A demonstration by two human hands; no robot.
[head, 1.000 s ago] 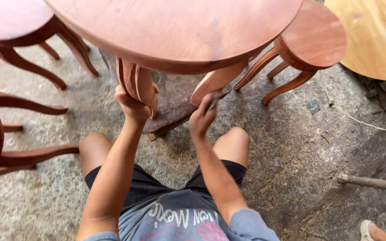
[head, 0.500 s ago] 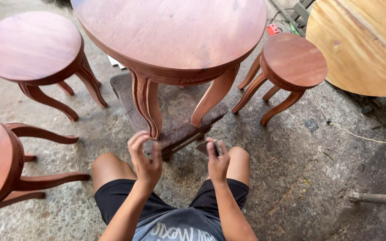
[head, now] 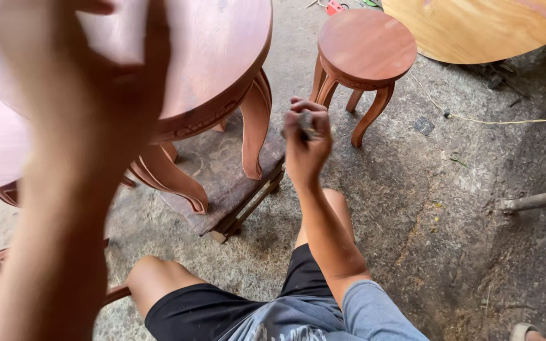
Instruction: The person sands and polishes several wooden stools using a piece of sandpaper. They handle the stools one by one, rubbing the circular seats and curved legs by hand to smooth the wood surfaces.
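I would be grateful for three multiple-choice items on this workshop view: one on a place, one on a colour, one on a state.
1. Where is the small round stool?
A. Right of the big round table
B. On top of it
C. Under it

2. What colour are the person's shorts?
A. White
B. Black
C. Red

3. How is the right hand?
A. Flat on the floor
B. Raised, fingers curled round a small grey thing
C. Gripping a table leg

Key: 1 A, it stands on the concrete to the table's right. 2 B, dark cloth over both thighs. 3 B, it is lifted with fingers closed.
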